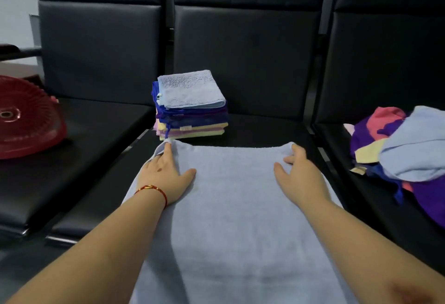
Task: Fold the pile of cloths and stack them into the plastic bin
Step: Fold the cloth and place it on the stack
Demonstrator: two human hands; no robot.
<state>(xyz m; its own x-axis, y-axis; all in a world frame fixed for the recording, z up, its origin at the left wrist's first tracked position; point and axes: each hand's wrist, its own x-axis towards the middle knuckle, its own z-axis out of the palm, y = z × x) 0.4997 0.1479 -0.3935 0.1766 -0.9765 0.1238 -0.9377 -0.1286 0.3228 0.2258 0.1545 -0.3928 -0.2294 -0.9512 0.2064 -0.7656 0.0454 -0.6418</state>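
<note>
A light blue cloth [231, 207] lies spread flat on the middle black seat. My left hand [166, 171] lies flat on its far left corner, fingers straight, and the cloth's corner curls up at the fingertips. My right hand [298, 171] presses flat near the far right corner. Behind the cloth stands a stack of folded cloths [190, 106], light blue on top with blue, purple, yellow and pink below. A loose pile of unfolded cloths [404, 149] in purple, pink, yellow and light blue sits on the right seat.
A red plastic slatted item [26, 121] rests on the left seat. Black padded seat backs [245, 58] rise behind the seats. Metal gaps divide the seats.
</note>
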